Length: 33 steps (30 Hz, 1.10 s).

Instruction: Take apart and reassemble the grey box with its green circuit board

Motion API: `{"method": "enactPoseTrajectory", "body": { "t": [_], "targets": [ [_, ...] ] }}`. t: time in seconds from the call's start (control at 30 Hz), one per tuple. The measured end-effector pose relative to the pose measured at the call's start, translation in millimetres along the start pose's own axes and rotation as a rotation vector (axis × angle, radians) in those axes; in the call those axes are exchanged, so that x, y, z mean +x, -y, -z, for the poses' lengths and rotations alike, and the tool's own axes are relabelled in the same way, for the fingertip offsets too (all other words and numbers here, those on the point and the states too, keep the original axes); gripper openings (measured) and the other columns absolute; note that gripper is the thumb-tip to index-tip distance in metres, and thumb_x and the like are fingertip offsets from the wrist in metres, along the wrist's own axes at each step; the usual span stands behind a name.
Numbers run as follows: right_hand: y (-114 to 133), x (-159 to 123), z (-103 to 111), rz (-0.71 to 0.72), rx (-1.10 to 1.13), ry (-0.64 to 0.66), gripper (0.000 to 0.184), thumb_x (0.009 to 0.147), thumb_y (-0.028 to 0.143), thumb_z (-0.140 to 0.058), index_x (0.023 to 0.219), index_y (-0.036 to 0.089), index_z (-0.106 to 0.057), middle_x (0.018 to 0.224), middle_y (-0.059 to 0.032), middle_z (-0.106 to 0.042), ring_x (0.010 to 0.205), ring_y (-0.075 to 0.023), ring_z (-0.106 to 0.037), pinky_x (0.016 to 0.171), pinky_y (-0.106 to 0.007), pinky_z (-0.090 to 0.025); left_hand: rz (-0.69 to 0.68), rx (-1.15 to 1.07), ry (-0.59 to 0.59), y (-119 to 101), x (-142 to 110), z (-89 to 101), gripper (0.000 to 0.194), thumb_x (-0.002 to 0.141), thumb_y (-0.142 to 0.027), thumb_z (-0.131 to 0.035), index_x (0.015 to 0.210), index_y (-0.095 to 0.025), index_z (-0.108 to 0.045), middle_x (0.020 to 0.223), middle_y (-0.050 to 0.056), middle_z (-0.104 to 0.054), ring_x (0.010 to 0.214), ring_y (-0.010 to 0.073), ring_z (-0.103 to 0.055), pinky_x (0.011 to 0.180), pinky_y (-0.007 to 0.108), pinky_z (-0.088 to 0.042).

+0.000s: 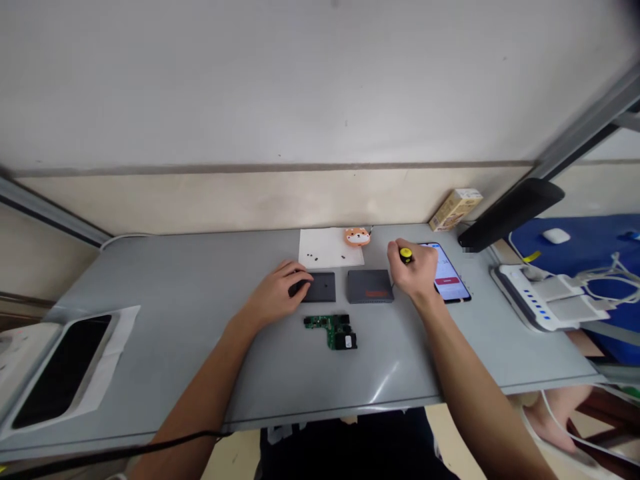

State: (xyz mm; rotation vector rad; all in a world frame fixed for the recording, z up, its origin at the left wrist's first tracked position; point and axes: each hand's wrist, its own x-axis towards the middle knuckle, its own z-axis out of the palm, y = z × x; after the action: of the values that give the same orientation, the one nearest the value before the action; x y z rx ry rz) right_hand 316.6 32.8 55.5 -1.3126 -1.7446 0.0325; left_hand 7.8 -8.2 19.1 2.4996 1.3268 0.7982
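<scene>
My left hand [281, 293] has its fingers and thumb curved round the left end of a flat dark grey casing piece [323, 287]. Something black shows between the thumb and fingers, too dark to make out. My right hand [415, 267] is closed round a screwdriver with a yellow-and-black handle end [405, 255]; its thin shaft tip shows faintly below the fist. Just left of that fist lies a dark grey box-shaped casing [370, 287] with reddish lettering. Nearer me, a green circuit board [331, 328] with black connectors rests on the table.
Several tiny dark screws lie on white paper [325, 247], beside an orange animal-face case [357, 237]. A lit phone [447, 273] lies right of my right hand. Farther right are a small carton [455, 209], a black cylinder [513, 212] and a charging station [540, 300]. A dark-screened device [63, 370] sits left.
</scene>
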Motion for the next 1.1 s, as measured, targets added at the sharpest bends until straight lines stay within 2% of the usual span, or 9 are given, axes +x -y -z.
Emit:
{"method": "enactPoseTrajectory", "body": {
  "t": [0.17,0.3,0.43,0.63,0.7,0.8,0.87,1.0,1.1],
  "targets": [
    [2.5,-2.6,-1.8,0.013,0.028,-0.066,0.045,0.093,0.029,-0.052,0.057,0.022,-0.027,0.05,0.0046,-0.026,0.048,-0.0101,-0.025,0.054,-0.032,-0.021,-0.034,0.08,-0.033,-16.5,2.4,-3.1,0.022,0.098,-0.025,-0.057,0.115,-0.024,-0.071,0.12,0.008,-0.069,0.113,0.0254,-0.063,0.106,0.049,-0.05],
    [2.0,-4.4,-2.5,-0.001,0.084,-0.108,0.043,0.096,0.029,-0.049,0.057,0.022,-0.032,0.049,0.0032,-0.035,0.048,-0.0112,-0.031,0.055,-0.032,-0.024,-0.199,0.041,0.095,-46.7,3.6,-16.1,0.036,0.1,-0.028,-0.056,0.136,-0.026,-0.063,0.142,0.007,-0.063,0.135,0.0255,-0.055,0.12,0.051,-0.039],
    [1.0,-7.0,-4.7,0.008,0.09,-0.127,0.043,0.097,0.031,-0.048,0.056,0.023,-0.037,0.048,0.0016,-0.041,0.048,-0.0125,-0.036,0.055,-0.033,-0.026,-0.229,0.041,0.156,-58.5,1.6,-26.8,0.042,0.103,-0.029,-0.052,0.145,-0.027,-0.057,0.148,0.004,-0.06,0.14,0.0237,-0.053,0.125,0.051,-0.034],
    [-0.6,-9.3,-2.4,0.047,0.087,-0.257,0.047,0.099,0.036,-0.045,0.054,0.023,-0.042,0.048,0.0008,-0.043,0.047,-0.0134,-0.038,0.055,-0.034,-0.027,-0.223,0.032,0.155,-57.1,-0.1,-22.6,0.043,0.101,-0.032,-0.056,0.144,-0.028,-0.058,0.151,0.006,-0.057,0.141,0.0266,-0.051,0.123,0.053,-0.035],
    [1.5,-10.5,-1.5,0.037,0.113,-0.312,0.049,0.1,0.038,-0.044,0.054,0.023,-0.045,0.048,0.0004,-0.043,0.048,-0.0141,-0.04,0.055,-0.034,-0.028,-0.235,0.024,0.164,-62.3,-0.2,-20.7,0.039,0.098,-0.036,-0.061,0.135,-0.026,-0.064,0.149,0.008,-0.057,0.138,0.0285,-0.052,0.12,0.052,-0.037],
    [10.8,-13.2,-4.0,0.014,0.185,-0.313,0.049,0.102,0.04,-0.043,0.056,0.023,-0.048,0.05,0.0,-0.045,0.049,-0.0143,-0.042,0.055,-0.034,-0.029,-0.255,0.033,0.185,-71.0,0.0,-21.9,0.029,0.096,-0.039,-0.063,0.119,-0.024,-0.071,0.137,0.01,-0.062,0.129,0.0284,-0.056,0.116,0.052,-0.038],
    [20.3,-15.1,-9.3,-0.043,0.268,-0.297,0.049,0.103,0.041,-0.042,0.059,0.022,-0.051,0.053,0.0003,-0.048,0.051,-0.014,-0.043,0.055,-0.033,-0.032,-0.252,0.062,0.181,-74.1,0.3,-25.2,0.026,0.097,-0.041,-0.063,0.113,-0.024,-0.073,0.132,0.01,-0.063,0.126,0.0285,-0.056,0.114,0.053,-0.037],
    [37.8,-17.5,-25.2,-0.323,0.489,-0.284,0.048,0.103,0.049,-0.04,0.068,0.022,-0.056,0.064,0.0011,-0.053,0.061,-0.0144,-0.049,0.06,-0.029,-0.038,-0.248,0.121,0.141,-74.0,0.9,-34.4,0.029,0.099,-0.046,-0.061,0.118,-0.028,-0.073,0.126,0.009,-0.066,0.122,0.0285,-0.054,0.108,0.052,-0.037],
    [41.5,-18.2,-36.4,-0.499,0.635,-0.223,0.049,0.101,0.057,-0.041,0.071,0.022,-0.057,0.069,0.0011,-0.055,0.064,-0.0141,-0.051,0.06,-0.028,-0.041,-0.268,0.155,0.088,-72.1,0.8,-39.2,0.031,0.1,-0.048,-0.06,0.122,-0.03,-0.072,0.123,0.008,-0.067,0.118,0.0271,-0.055,0.106,0.05,-0.036]
  ]
}}
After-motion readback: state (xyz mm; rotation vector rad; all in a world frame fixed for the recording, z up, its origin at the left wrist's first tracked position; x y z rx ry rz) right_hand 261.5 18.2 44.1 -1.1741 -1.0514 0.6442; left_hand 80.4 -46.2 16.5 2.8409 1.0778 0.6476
